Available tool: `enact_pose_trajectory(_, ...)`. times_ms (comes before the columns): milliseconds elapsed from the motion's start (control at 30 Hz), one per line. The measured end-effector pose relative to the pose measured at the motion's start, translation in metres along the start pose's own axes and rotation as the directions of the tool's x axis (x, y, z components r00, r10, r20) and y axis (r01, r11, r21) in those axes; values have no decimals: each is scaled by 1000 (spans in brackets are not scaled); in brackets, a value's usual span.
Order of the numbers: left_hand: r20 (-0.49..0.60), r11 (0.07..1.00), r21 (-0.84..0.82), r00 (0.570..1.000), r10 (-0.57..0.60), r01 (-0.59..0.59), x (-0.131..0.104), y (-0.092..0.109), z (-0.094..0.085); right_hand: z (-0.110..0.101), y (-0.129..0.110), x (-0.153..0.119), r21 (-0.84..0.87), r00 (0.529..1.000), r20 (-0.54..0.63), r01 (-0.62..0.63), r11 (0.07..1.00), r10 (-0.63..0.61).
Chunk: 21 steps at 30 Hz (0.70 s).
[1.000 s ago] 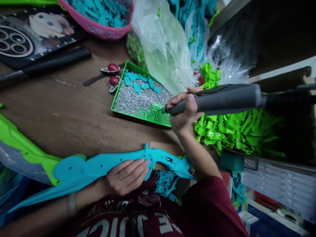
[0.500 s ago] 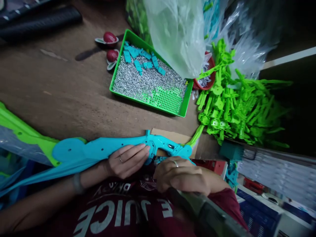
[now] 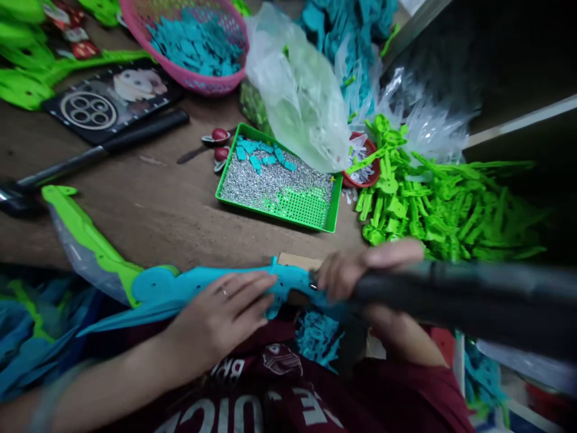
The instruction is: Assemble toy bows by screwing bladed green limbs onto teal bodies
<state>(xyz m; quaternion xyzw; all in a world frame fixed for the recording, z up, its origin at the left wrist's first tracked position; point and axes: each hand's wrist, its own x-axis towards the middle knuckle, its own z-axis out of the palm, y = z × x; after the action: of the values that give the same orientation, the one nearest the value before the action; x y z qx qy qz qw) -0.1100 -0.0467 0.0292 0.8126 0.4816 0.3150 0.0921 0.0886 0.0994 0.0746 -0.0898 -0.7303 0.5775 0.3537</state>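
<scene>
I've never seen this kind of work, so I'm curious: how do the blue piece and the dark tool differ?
Colour: the blue piece is bright, while the dark tool is nearly black. Shape: the blue piece has an uneven, curving outline; the dark tool is a thick, rounded barrel. Hold: the left grip lies over the blue piece, while the right grip wraps around the dark tool. Shared: both are long.

We see a dim, cool-toned worktop (image 3: 171, 219), small glints on the plastic bag (image 3: 419, 129), deep shadow at upper right, and motion blur across the right hand (image 3: 349, 273) and dark tool (image 3: 451, 294).
</scene>
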Motion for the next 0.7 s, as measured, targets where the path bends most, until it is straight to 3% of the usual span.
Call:
enact_pose_trajectory(67, 55, 996, 88, 998, 0, -5, 41, -28, -21, -20, 12, 24, 11, 959, -276, 64, 998, -58)
enact_pose_trajectory(133, 108, 979, 202, 994, -16, -6, 93, -69, -26, -36, 31, 45, -60, 893, -443, 53, 997, -74)
enact_pose_trajectory(233, 272, 912, 395, 962, -1, -111, 164, -127, -6, -50, 63, 61, -137, 816, -568, 36, 990, -108)
enact_pose_trajectory(300, 416, 842, 481, 909, 25, -243, 192, -150, 10, -54, 80, 65, -174, 799, -590, 16, 985, -117)
enact_pose_trajectory(400, 504, 765, 541, 863, 37, -349, 200, -160, 16, -56, 98, 66, -195, 804, -582, 9, 981, -124)
enact_pose_trajectory(467, 449, 755, 578, 893, 22, -309, 194, -156, 7, -57, 106, 68, -187, 807, -578, 9, 982, -117)
enact_pose_trajectory(600, 239, 800, 599, 962, -134, -37, 177, -145, -17, -60, 115, 72, -172, 808, -582, -6, 985, -97)
enact_pose_trajectory(700, 129, 842, 492, 938, -321, 221, 167, -141, -26, -61, 118, 73, -150, 813, -577, -2, 989, -86)
